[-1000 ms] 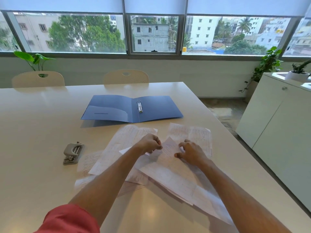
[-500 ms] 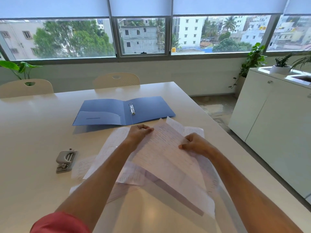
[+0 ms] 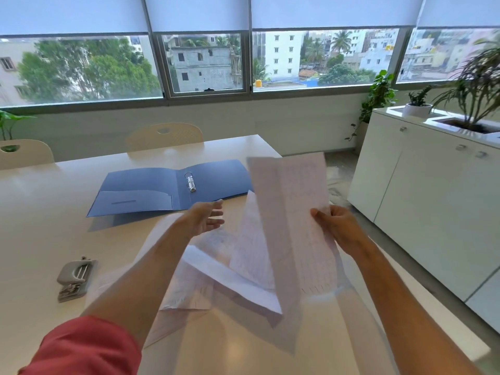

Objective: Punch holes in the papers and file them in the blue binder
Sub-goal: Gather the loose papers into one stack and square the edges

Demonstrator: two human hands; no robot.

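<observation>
blue binder with silver rings, white papers covered in faint handwriting, grey hole punch, cream table, red sleeve.

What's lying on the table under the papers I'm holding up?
More loose sheets on the table, below the papers gripped by the right hand. Anything beneath those is covered.
</observation>
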